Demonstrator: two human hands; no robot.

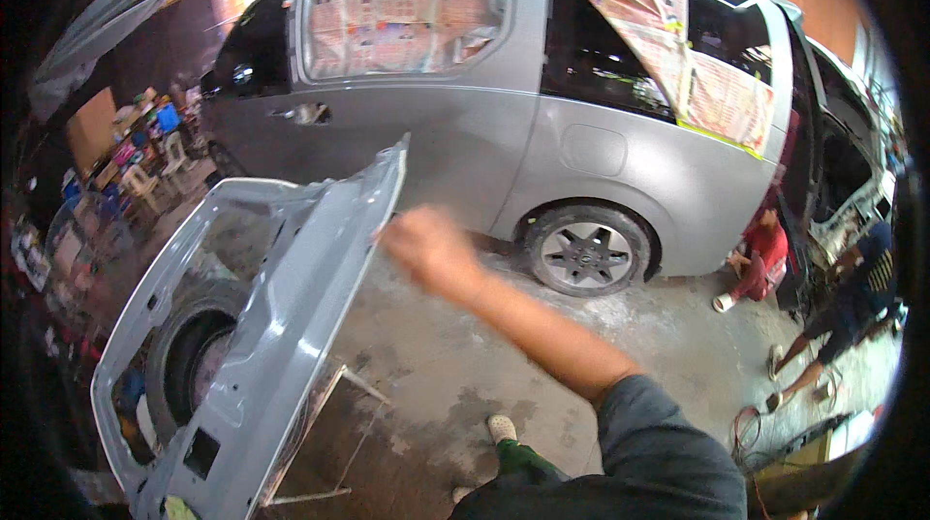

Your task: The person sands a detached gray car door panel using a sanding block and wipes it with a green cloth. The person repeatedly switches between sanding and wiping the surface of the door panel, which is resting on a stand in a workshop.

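My right hand (426, 247) is at the upper right edge of a grey-primed vehicle door or tailgate panel (320, 297). Motion blurs the hand; its fingers look curled in, and anything between them is too smeared to make out. The panel leans on a thin metal stand (339, 379), its window opening and cut-outs facing left. Near the panel's bottom end lies a small yellow-green item (177, 508), possibly a cloth. I do not see my left hand.
A grey van (436, 147) with paper-masked windows stands ahead. A tyre (184, 346) shows behind the panel. At right, a person in red (765, 253) crouches by the van and another in dark clothes (852, 292) bends over. Plastic chairs (143, 186) and clutter fill the far left.
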